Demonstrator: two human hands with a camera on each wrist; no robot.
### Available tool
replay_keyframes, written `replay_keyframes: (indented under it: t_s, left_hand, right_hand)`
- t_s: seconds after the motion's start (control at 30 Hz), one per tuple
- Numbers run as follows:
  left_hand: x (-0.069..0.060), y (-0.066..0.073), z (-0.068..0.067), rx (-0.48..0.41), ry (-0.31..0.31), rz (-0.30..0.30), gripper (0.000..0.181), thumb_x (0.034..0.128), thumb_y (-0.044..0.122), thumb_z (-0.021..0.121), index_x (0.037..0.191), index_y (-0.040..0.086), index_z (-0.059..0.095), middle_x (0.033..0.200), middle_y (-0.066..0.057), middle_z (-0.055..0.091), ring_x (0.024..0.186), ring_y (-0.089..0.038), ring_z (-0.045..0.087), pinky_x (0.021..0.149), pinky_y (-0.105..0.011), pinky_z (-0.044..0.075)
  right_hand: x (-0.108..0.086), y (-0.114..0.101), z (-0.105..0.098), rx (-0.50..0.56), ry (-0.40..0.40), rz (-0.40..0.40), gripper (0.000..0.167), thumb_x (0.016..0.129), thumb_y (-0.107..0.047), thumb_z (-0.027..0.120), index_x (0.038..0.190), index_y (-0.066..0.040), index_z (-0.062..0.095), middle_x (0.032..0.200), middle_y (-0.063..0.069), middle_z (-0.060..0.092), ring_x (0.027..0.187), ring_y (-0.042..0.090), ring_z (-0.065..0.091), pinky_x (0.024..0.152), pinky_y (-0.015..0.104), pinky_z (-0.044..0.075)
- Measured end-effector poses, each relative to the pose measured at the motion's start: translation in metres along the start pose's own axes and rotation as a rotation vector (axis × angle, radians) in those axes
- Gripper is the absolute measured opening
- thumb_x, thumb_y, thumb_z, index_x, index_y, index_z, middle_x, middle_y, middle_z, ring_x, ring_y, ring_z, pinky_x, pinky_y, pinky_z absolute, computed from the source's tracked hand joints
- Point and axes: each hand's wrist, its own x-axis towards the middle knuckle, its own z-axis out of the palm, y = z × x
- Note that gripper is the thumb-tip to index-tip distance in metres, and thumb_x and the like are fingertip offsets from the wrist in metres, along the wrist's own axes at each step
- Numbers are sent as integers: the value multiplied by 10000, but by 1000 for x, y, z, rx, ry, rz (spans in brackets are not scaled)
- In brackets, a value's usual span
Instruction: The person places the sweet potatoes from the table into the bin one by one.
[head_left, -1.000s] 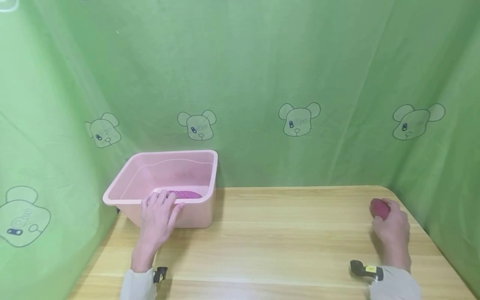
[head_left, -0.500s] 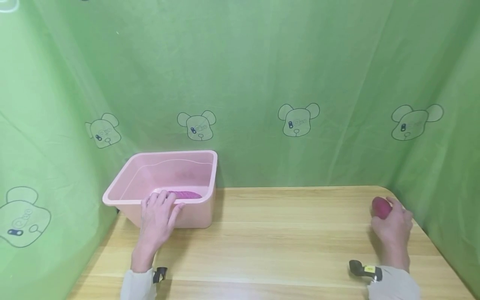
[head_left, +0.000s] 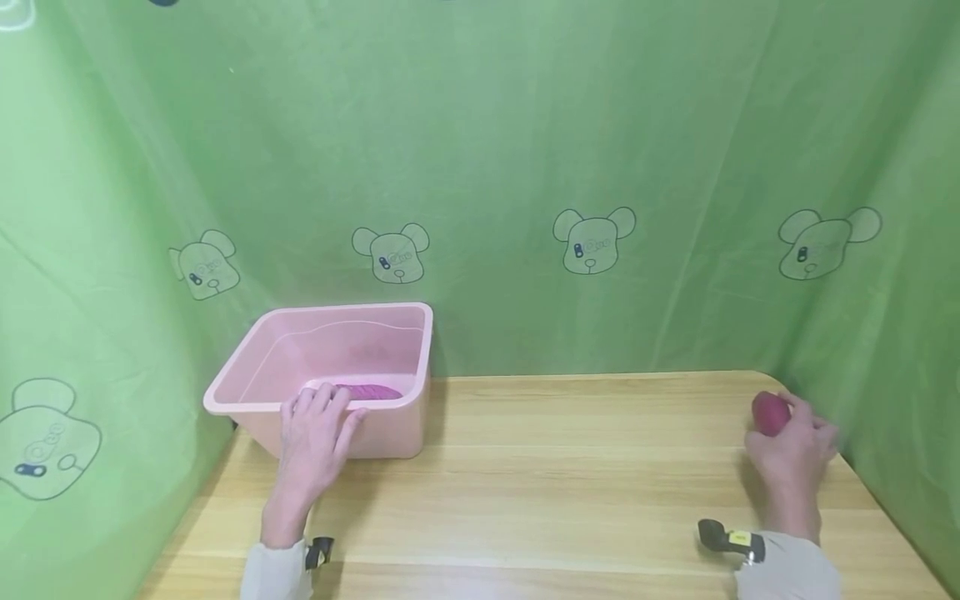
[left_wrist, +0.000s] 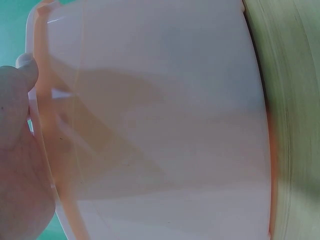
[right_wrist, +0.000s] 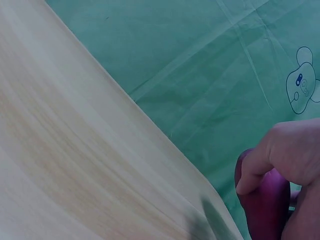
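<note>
My left hand (head_left: 311, 437) rests at the front rim of a pink plastic bin (head_left: 408, 425), fingers bent over the edge and thumb on the outside. Inside the bin lies a long magenta thing (head_left: 375, 392) with line markings, partly hidden by the fingers and the rim. At the far right, my right hand (head_left: 795, 450) holds a smooth, dark red-purple rounded thing (head_left: 770, 413) above the table. The right wrist view shows the same purple thing (right_wrist: 267, 210) as longish and glossy, with fingers curled round it; its exact kind cannot be told.
A light wood table (head_left: 570, 492) spreads between both hands. Green cloth (head_left: 495, 167) printed with bear heads hangs behind and at both sides. The bin stands near the table's back left, close to the cloth. A small black wrist camera (head_left: 727, 537) sits by the right sleeve.
My right hand has shifted slightly to the right with the purple thing, which has tilted or risen a little. The left hand has kept its place on the rim. The head view has moved slightly.
</note>
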Motion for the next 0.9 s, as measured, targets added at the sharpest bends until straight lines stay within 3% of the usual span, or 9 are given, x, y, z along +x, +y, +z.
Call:
replay_keyframes:
  t_s: [0.23, 0.4, 0.7, 0.9]
  left_hand:
    - [0, -1, 0, 1, 1, 1, 210, 1001, 312, 644, 940, 120, 580, 965, -82, 553, 961, -338, 480, 977, -571, 299]
    - [0, 0, 0, -3, -2, -4, 210, 1004, 314, 643, 942, 123, 583, 974, -81, 560, 969, -337, 482, 981, -570, 296]
    - [0, -1, 0, 5, -10, -8, 217, 1014, 332, 625, 944, 132, 578, 982, -79, 564, 978, -339, 485, 980, -575, 296]
    - [0, -2, 1, 2, -12, -13, 218, 1015, 335, 624, 948, 131, 582, 990, -78, 567, 985, -337, 484, 992, -577, 286]
  right_hand:
    - [1, 0, -1, -63, -12, -76, 921, 830, -7, 627, 1626, -70, 168, 1469, 437, 215, 1306, 580, 228, 905, 729, 370]
    - [2, 0, 1, -81, 8, -126, 876, 848, -17, 630, 1614, -49, 206, 1389, 437, 318, 1281, 602, 253, 906, 729, 344]
    - [-2, -7, 3, -12, -22, -45, 960, 850, -10, 626, 1649, -185, 123, 1528, 383, 133, 1275, 587, 322, 970, 771, 352]
    - [-2, -9, 6, -24, -14, -103, 934, 852, 6, 634, 1642, -145, 157, 1504, 402, 196, 1278, 599, 321, 963, 776, 348]
